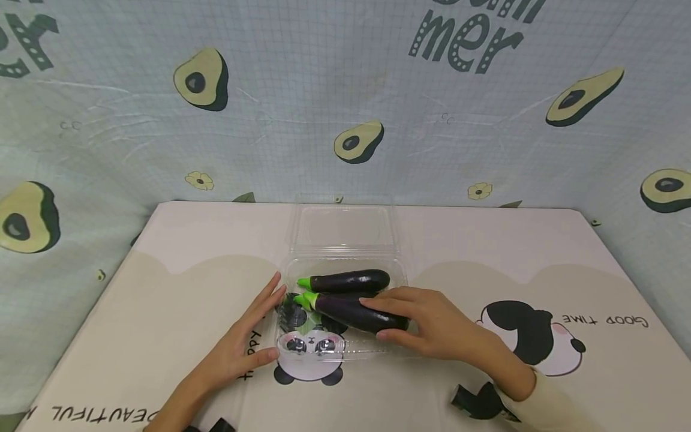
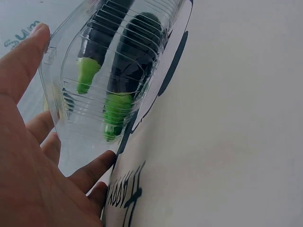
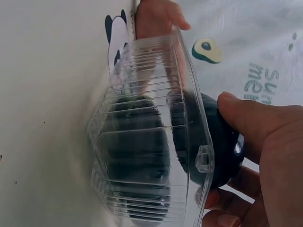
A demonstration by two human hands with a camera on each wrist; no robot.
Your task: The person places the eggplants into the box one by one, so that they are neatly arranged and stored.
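Two dark purple eggplants with green stems lie in a clear plastic clamshell container (image 1: pixel 281 345), stems to the left. My right hand (image 1: pixel 432 321) grips the thick end of the nearer eggplant (image 1: pixel 351 313), thumb on the near side and fingers over the top. In the right wrist view that eggplant's end (image 3: pixel 232 151) stands above the container rim, while the other sits lower behind the ribbed wall. The farther eggplant (image 1: pixel 351 281) lies along the back of the tray. With fingers spread, my left hand (image 1: pixel 234 348) touches the container's left side.
The clear lid (image 1: pixel 345 228) is folded back behind the tray. Printed panda and dog pictures and lettering mark the pale tabletop (image 1: pixel 178 300). Behind the table hangs a curtain (image 1: pixel 281 120) with avocado prints. A black strap (image 1: pixel 480 402) shows at the right wrist.
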